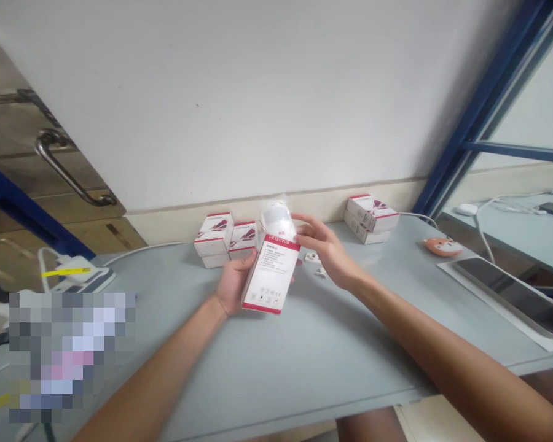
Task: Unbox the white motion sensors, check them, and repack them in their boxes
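My left hand (233,285) is wrapped round a white and red cardboard box (271,279) marked "DETECTOR", held tilted above the grey table. A white detector (276,220) in clear plastic wrap sticks out of the box's upper end. At its right side, the fingers of my right hand (325,250) are closed on the wrapped detector; part of the grip is hidden. Behind my right wrist, small white parts (311,257) lie on the table.
Similar boxes (213,236) stand left against the wall, with two more stacked boxes (372,215) at the right. An orange animal-shaped item (442,247) and a dark flat device (516,294) lie far right. A white power strip (90,279) with cables sits left, behind a blurred-out patch.
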`<state>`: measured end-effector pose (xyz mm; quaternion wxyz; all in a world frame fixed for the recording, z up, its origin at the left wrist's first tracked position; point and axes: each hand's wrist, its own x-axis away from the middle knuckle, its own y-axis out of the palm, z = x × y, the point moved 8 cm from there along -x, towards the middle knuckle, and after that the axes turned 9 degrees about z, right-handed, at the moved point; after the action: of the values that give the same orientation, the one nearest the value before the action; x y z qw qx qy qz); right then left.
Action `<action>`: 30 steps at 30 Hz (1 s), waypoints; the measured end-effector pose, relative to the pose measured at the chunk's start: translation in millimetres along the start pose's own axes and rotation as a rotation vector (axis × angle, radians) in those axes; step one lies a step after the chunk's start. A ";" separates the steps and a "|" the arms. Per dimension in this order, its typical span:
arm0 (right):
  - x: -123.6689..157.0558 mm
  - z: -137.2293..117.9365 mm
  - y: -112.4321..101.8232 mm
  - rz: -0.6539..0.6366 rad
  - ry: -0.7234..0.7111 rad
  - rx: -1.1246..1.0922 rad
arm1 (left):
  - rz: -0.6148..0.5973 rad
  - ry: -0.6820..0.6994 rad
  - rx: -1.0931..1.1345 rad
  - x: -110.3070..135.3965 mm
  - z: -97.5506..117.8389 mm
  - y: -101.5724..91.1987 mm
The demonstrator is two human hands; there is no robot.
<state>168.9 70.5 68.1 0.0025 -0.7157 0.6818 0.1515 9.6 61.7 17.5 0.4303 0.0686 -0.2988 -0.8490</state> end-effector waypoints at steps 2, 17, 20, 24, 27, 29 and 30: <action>0.1 -0.2 0.2 0.000 0.010 0.020 | 0.016 -0.002 0.006 0.0 -0.4 -1.2; 0.4 -3.8 -4.0 0.070 -0.187 0.234 | 0.036 0.001 0.030 0.5 0.8 -0.8; 0.1 -9.4 -6.1 0.121 -0.251 0.221 | 0.018 0.003 0.049 -1.2 -1.0 0.6; -3.0 -15.7 -9.4 0.093 -0.252 0.379 | 0.096 0.002 0.024 -3.1 -3.5 -0.7; -3.0 -19.8 -7.5 0.025 -0.274 0.532 | 0.178 0.018 -0.019 -2.4 -2.5 -1.7; -2.1 -21.7 -4.6 -0.018 -0.306 0.591 | 0.227 0.040 -0.042 -1.5 -1.5 -3.0; -1.2 -22.6 -1.8 -0.051 -0.331 0.613 | 0.255 0.054 -0.055 -1.0 -1.2 -4.5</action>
<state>175.4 67.0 89.5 0.3314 -0.6641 0.6680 0.0535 7.5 63.9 13.9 0.5442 0.0410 -0.2702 -0.7932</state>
